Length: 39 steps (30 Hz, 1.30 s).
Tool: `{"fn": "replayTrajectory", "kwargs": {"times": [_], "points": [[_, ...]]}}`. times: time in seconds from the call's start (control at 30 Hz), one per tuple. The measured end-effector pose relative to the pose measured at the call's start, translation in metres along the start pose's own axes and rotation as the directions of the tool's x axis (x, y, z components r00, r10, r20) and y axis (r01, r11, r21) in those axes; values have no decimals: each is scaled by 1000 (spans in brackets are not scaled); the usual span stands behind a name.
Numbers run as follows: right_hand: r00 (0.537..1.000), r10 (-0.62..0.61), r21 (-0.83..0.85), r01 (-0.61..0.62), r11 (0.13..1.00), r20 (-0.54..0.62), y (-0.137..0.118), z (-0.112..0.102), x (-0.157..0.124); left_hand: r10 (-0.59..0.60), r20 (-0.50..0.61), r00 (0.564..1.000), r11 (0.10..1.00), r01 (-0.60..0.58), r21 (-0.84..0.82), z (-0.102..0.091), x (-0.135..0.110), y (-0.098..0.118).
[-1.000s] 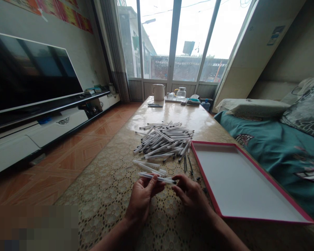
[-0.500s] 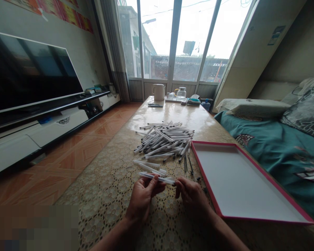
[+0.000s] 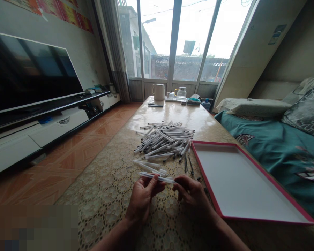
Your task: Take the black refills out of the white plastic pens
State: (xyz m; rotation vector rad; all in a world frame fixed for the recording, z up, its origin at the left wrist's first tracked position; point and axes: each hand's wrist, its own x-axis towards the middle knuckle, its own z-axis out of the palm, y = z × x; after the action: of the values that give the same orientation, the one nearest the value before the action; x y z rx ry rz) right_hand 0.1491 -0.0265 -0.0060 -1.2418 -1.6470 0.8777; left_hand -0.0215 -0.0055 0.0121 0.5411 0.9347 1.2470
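Held a pen (image 3: 157, 178) crosswise above the table (image 3: 107, 188), axis left to right, pinched mid-barrel by the left hand (image 3: 142, 200) and at its right tip by the right hand (image 3: 192, 195), short of the pile (image 3: 164, 137), beside the tray (image 3: 238, 181).

pen pile (image 3: 164, 139) mid-table (image 3: 107, 188), tray (image 3: 240, 184) to its right, kettle (image 3: 158, 92) at far end

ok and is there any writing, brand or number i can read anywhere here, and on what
No text can be read.
Posters above the television: print too blurred.
Blue sticker, upper right: too small.
Pen held between the left hand and right hand, and the pen pile: no legible marking.
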Motion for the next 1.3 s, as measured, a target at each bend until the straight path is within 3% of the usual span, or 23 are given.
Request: {"fn": "replayTrajectory", "kwargs": {"times": [0.17, 0.27, 0.37, 0.5, 0.6, 0.77, 0.83, 0.97, 1.13, 1.3], "points": [[999, -20, -53, 18, 998, -44, -4, -1, 1, 1, -14, 1000, 1000, -1, -1, 1, -1, 2], [990, -85, -212, 60, 976, -113, -9, -4, 0, 45, -14, 999, 999, -45, 1, -1, 0, 8], [975, -151, -361, 83, 929, -163, -17, -10, -1, 137, -101, 985, 989, -142, -45, -7, 4, 19], [962, -218, -546, 95, 832, -165, -29, -21, -2, 243, -283, 928, 952, -284, -114, -18, 13, 32], [948, -226, -719, -5, 695, -225, -36, -28, -2, 267, -307, 913, 952, -300, -66, -24, 18, 34], [893, -169, -874, -342, 346, -417, -33, -35, -1, 222, -143, 964, 962, -194, 191, -21, 19, 26], [886, -126, -875, -401, 272, -446, -30, -36, 0, 211, -124, 970, 949, -172, 264, -19, 19, 24], [889, -33, -862, -434, 260, -457, -28, -39, 1, 189, -103, 977, 937, -148, 317, -18, 18, 23], [910, -49, -898, -395, 193, -412, -32, -51, 0, 284, -142, 948, 918, -226, 325, -20, 18, 21], [911, 230, -904, -387, 181, -344, -31, -58, -3, 421, -116, 900, 857, -353, 375, -20, 18, 18]]}}
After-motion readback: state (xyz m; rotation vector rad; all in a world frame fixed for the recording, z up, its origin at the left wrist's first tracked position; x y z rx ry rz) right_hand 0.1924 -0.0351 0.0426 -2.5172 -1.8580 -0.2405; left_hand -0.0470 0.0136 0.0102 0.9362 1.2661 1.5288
